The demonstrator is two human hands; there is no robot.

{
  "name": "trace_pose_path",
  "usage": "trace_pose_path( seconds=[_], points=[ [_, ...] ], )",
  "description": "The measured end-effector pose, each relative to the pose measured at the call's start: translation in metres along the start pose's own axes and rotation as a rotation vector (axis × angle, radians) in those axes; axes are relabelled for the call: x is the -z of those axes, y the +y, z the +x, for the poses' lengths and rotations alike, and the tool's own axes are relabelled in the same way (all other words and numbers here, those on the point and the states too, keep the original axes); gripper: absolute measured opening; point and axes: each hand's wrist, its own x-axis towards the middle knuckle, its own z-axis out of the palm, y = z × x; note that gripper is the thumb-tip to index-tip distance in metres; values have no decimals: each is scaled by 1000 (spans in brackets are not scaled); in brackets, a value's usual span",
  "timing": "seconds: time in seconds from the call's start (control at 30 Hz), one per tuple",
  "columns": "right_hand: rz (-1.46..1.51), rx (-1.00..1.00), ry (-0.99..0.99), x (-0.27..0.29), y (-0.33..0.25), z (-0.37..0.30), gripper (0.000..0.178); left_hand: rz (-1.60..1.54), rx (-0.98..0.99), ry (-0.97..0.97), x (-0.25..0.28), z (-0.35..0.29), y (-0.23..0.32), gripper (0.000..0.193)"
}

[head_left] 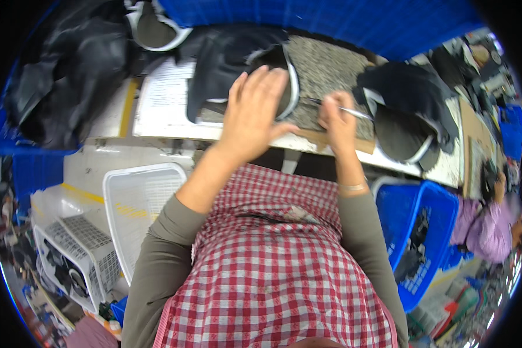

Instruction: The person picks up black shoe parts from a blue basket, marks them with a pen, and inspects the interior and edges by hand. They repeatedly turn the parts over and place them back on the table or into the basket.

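My left hand [254, 116] lies flat, fingers stretched out, on a black leather-like piece [214, 69] with a white curved edge, which looks like a shoe upper. The piece rests partly on a speckled grey work board [325, 66]. Over the right part of that board my right hand [339, 119] is closed on a slim silver pen-like tool [356, 113]. Its dark thin end points left, toward the piece; whether it touches anything I cannot tell. To the right of this hand lies a similar black piece [412, 87] with grey lining and white edging.
Black pieces pile up [69, 75] on the left, beside a printed paper sheet [165, 93]. A blue crate wall [330, 20] closes off the back. Below the bench stand a white basket [136, 203] and blue baskets [426, 249]. Another person [487, 226] sits at far right.
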Motion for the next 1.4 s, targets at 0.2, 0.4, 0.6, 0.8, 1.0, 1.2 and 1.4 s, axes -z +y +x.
trace_pose_path(
  seconds=[0.2, 0.4, 0.6, 0.8, 1.0, 1.2, 1.4],
  points=[
    [-76, 93, 57, 24, -23, -21, 26, 489, 382, -59, 34, 37, -39, 61],
    [-436, 397, 133, 27, -94, -91, 24, 338, 101, 196, 50, 45, -31, 13],
    [-361, 719, 44, 1, -81, -65, 42, -181, 99, -92, -20, 72, 69, 55],
    [-317, 611, -6, 29, -36, -34, 40, -178, 295, 564, 53, 64, -79, 69],
    [-373, 651, -41, 36, -29, -38, 43, 519, 817, 641, 222, -20, -271, 79],
    [-708, 772, -232, -12, -36, -50, 36, -939, 913, 809, 266, -19, -208, 41],
    [-590, 667, -244, -43, -31, -30, 21, -2101, 236, 779, 261, 2, -124, 21]
  ],
)
